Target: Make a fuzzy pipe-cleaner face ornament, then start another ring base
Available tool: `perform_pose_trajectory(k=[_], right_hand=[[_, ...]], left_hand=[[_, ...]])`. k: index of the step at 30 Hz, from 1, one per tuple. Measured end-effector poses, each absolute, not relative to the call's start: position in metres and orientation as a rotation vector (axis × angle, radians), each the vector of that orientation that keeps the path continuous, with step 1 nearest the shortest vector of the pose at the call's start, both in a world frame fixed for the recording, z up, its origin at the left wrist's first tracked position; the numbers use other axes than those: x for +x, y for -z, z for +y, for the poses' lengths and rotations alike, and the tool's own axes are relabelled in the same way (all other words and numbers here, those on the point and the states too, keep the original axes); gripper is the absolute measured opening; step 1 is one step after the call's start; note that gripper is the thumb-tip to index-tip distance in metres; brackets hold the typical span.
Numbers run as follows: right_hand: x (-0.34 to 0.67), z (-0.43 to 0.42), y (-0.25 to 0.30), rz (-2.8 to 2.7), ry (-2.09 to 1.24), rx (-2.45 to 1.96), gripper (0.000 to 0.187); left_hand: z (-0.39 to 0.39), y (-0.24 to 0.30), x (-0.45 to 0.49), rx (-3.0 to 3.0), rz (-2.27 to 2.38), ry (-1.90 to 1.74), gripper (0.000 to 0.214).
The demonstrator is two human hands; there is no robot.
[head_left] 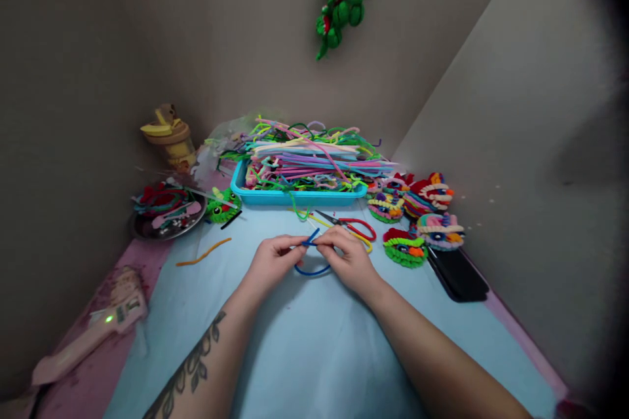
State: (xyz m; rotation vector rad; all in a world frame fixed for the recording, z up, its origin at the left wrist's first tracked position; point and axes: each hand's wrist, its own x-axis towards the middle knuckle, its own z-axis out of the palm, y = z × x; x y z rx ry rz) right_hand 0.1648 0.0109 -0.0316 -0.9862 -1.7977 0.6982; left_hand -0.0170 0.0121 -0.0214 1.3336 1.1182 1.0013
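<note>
A dark blue pipe cleaner (313, 272) is bent into a loop, its crossed ends meeting between my two hands. My left hand (278, 260) pinches one side of the crossing with thumb and fingertips. On the other side, my right hand (346, 256) pinches it too, close to the left fingertips. The loop hangs below the fingers, above the light blue table cover (314, 347). Just beyond my right hand lie red-handled scissors (361, 228) and a yellow pipe cleaner (369, 245), partly hidden by the hand.
A blue tray (299, 198) heaped with colourful pipe cleaners stands at the back. Fuzzy bird-like crafts (405, 249) and a black phone (459, 275) lie right. Left are a metal bowl (142, 230), a green craft (223, 207), an orange pipe cleaner (204, 253) and a glue gun (93, 334).
</note>
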Motion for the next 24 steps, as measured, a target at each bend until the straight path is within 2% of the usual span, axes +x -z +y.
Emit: perform_pose_trajectory(k=[11, 14, 16, 18, 24], right_hand=[[0.1641, 0.0150, 0.0342, -1.848, -0.730, -1.144, 0.013], [0.1624, 0.0149, 0.0353, -1.742, -0.823, -1.173, 0.005], [0.1620, 0.0144, 0.0359, -1.663, -0.902, -1.158, 0.025], [0.1625, 0.0136, 0.0358, -1.712, -0.887, -1.106, 0.034], [0.1634, 0.0111, 0.0343, -1.935, -0.599, -0.982, 0.019]], left_hand=[[0.0085, 0.0256, -0.0160, 1.786, 1.176, -0.902, 0.026], [0.0079, 0.0233, -0.0139, 1.771, 1.222, -0.919, 0.025], [0.0081, 0.0223, -0.0132, 1.703, 1.262, -0.910, 0.024], [0.0084, 0.0218, -0.0132, 1.635, 1.251, -0.872, 0.024], [0.0095, 0.0223, -0.0156, 1.516, 1.171, -0.817, 0.026]])
